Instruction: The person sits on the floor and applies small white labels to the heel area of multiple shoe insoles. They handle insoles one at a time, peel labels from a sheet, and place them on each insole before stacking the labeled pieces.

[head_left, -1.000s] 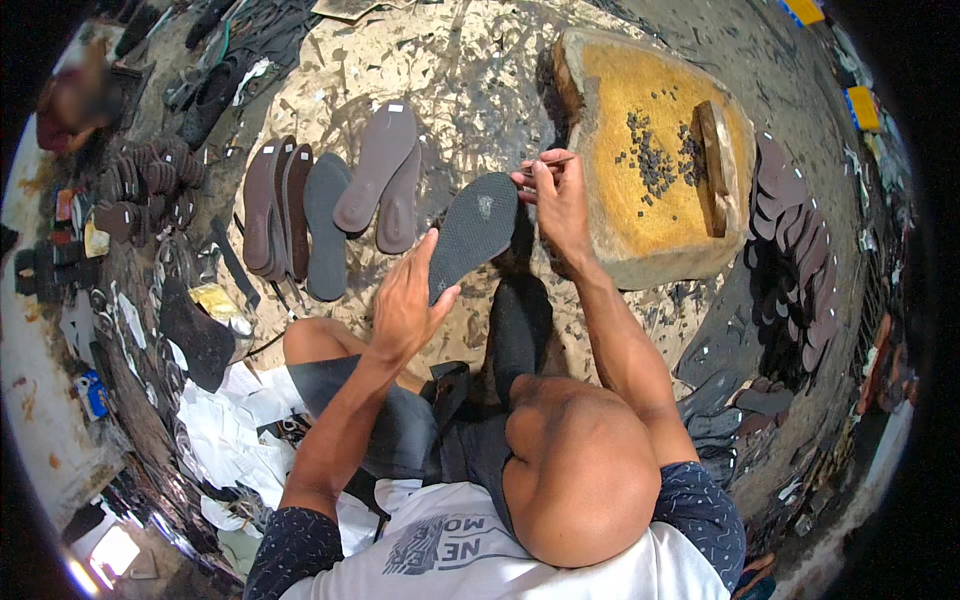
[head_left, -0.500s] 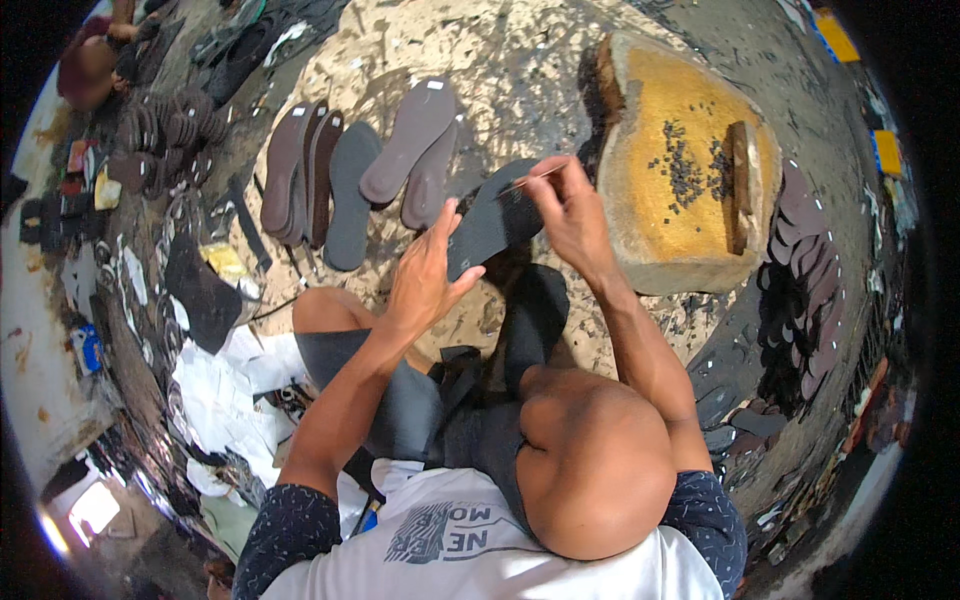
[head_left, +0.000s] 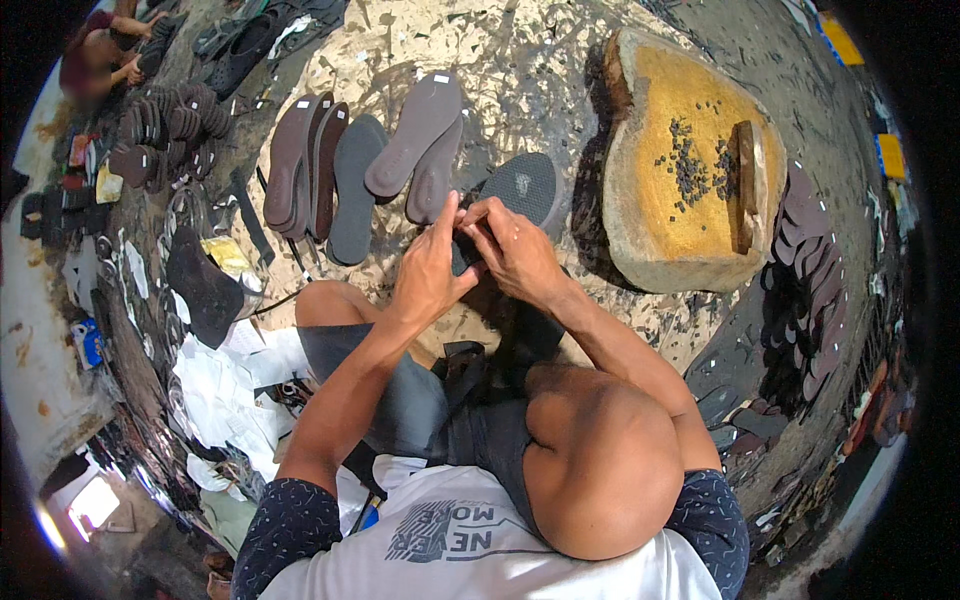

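A dark grey shoe sole (head_left: 522, 190) lies tilted in front of me, its toe pointing up right. My left hand (head_left: 432, 270) grips its near end from the left, fingers stretched up along its edge. My right hand (head_left: 515, 250) is closed over the same near end from the right, fingertips pinching at the sole's edge. Both hands touch each other over the sole. My knee (head_left: 325, 305) sits just below left of them.
Several grey and brown soles (head_left: 350, 165) lie in a row on the paint-spattered floor. A large yellow-topped stone block (head_left: 690, 170) with small dark bits and a wooden tool stands right. Stacked soles (head_left: 810, 280) line the right side. Another person (head_left: 100, 50) sits far left.
The sole has come down and nearer to me. My right hand moved from its upper edge to its near end, and both hands have closed together on it.
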A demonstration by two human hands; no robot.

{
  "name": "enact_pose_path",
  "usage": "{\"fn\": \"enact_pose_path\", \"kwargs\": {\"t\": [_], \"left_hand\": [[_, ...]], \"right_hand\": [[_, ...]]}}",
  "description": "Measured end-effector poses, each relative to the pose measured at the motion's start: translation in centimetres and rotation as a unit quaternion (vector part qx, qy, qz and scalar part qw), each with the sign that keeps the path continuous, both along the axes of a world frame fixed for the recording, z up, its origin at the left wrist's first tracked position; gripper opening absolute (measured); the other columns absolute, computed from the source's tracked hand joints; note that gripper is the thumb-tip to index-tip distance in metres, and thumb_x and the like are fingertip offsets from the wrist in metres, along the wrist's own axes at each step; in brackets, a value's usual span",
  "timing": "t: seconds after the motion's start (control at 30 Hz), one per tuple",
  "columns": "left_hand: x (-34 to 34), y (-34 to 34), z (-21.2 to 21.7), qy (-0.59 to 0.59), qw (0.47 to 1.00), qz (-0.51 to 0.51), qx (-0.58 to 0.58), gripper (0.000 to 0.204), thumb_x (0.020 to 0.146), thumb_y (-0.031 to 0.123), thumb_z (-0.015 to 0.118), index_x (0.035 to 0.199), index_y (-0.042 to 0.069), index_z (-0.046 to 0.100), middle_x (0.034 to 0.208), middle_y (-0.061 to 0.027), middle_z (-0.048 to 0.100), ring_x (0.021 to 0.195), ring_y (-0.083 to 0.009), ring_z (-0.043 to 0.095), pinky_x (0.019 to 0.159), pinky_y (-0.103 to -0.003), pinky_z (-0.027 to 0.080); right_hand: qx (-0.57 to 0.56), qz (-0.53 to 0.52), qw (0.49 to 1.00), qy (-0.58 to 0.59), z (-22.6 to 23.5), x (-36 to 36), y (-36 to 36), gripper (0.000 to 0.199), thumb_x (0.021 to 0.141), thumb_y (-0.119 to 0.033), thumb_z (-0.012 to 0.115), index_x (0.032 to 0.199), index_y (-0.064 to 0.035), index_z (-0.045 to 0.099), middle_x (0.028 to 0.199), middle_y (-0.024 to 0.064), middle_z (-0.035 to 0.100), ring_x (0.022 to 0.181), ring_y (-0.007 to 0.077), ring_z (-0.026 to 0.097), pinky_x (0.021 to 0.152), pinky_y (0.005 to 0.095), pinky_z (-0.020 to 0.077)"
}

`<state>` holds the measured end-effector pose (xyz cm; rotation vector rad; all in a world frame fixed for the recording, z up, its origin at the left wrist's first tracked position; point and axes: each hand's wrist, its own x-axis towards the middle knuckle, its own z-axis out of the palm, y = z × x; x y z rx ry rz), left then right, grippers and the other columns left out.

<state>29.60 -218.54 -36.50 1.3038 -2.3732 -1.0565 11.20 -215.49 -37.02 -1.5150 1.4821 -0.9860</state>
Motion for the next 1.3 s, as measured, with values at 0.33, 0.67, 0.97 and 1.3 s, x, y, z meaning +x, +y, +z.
{"fn": "enact_pose_path", "kwargs": {"t": [0.33,0.67,0.97,1.3], "left_hand": [[0.3,-0.7,-0.6,0.023,0.998,-0.014,-0.051,0.1,0.078,0.015,0.083,0.161,0.004,0.03,0.142,-0.0229,0.061,0.124,-0.0435,0.063,0.104,-0.048,0.052],[1.6,-5.8,3.5,0.055,0.979,0.083,-0.18,0.084,0.088,0.014,0.08,0.161,0.008,0.039,0.142,-0.0263,0.061,0.127,-0.0424,0.062,0.106,-0.049,0.05],[-0.1,-0.1,-0.7,0.034,0.995,-0.038,-0.09,0.09,0.084,0.014,0.084,0.16,0.004,0.038,0.145,-0.0224,0.06,0.13,-0.0405,0.061,0.109,-0.047,0.049],[0.1,-0.6,-1.3,-0.01,0.992,-0.078,-0.094,0.095,0.084,0.017,0.085,0.162,0.003,0.034,0.145,-0.0235,0.061,0.129,-0.0414,0.061,0.108,-0.047,0.049]], "right_hand": [[-0.005,0.044,0.999,0.028,0.8,-1.1,2.4,0.013,0.106,-0.013,0.059,0.115,-0.0058,0.054,0.103,0.0176,0.07,0.095,0.0397,0.07,0.078,0.0447,0.0548],[0.007,-0.3,0.909,-0.289,-0.6,-9.2,0.6,0.014,0.11,-0.01,0.056,0.122,-0.0046,0.052,0.11,0.0091,0.064,0.1,0.0177,0.069,0.089,0.0326,0.0589],[0.031,-0.321,0.904,-0.281,-5.8,-9.0,-2.5,0.016,0.112,-0.012,0.049,0.125,-0.0067,0.043,0.115,0.0114,0.064,0.097,0.0192,0.073,0.081,0.0324,0.0604],[0.032,-0.332,0.901,-0.276,-5.5,-8.8,-2.5,0.016,0.11,-0.008,0.049,0.125,-0.0037,0.044,0.112,0.0113,0.064,0.091,0.0174,0.072,0.077,0.0304,0.0593]]}}
